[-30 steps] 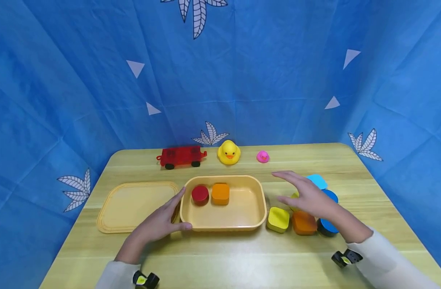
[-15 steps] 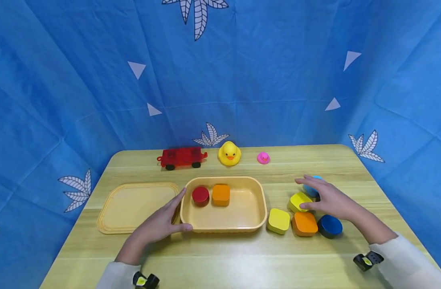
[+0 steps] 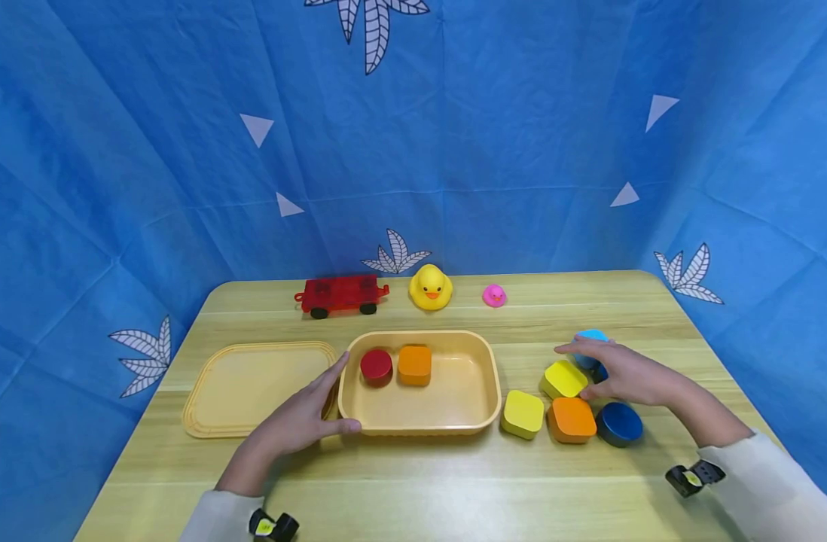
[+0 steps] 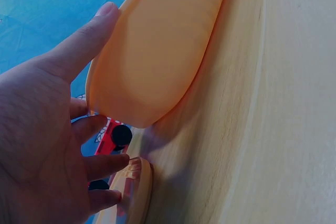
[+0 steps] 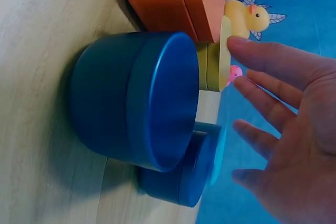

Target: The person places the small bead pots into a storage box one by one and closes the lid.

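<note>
My left hand touches the left end of an open pale-yellow plastic box, thumb at the front corner and fingers along the side. Inside the box stand a red round block and an orange square block. Over on the right, my right hand hovers by a yellow square block, its thumb close to that block's edge. It partly hides a dark blue round block. A light blue block lies just beyond its fingers.
Near the box stand another yellow block, an orange block and a blue round block. A pale-yellow lid lies left. Behind are a red toy wagon, a yellow duck and a pink duck.
My right hand has moved right, from beside the box to over the blocks, then slightly lower towards the yellow block. The left hand has stayed at the box.
</note>
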A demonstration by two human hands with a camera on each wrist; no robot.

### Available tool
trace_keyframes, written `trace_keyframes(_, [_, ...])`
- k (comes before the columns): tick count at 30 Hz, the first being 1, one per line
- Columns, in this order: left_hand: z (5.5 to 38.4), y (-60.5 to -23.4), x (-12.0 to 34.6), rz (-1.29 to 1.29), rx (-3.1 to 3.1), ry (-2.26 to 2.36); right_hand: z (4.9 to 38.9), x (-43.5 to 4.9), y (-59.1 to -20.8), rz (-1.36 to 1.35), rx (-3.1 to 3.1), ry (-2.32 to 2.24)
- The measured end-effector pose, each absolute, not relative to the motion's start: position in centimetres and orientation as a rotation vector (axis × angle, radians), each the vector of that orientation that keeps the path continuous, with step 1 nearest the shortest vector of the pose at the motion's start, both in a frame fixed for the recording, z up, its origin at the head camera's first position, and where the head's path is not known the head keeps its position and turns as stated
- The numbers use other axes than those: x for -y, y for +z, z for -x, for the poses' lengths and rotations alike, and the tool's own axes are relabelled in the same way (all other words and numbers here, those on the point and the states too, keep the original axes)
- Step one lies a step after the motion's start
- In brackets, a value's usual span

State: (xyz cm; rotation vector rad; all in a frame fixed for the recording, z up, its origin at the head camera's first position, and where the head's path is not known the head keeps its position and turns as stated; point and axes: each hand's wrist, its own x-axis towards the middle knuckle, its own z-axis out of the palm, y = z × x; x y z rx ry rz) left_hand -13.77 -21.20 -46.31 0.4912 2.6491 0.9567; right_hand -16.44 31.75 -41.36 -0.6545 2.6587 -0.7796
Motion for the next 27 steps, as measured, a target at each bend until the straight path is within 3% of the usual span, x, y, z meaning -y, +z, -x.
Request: trace_keyframes(27, [13.73,-46.09,21.15,-0.496,-2.654,0.951,17.47,-31.13,-41.70,0.737,-2.684,-0.644])
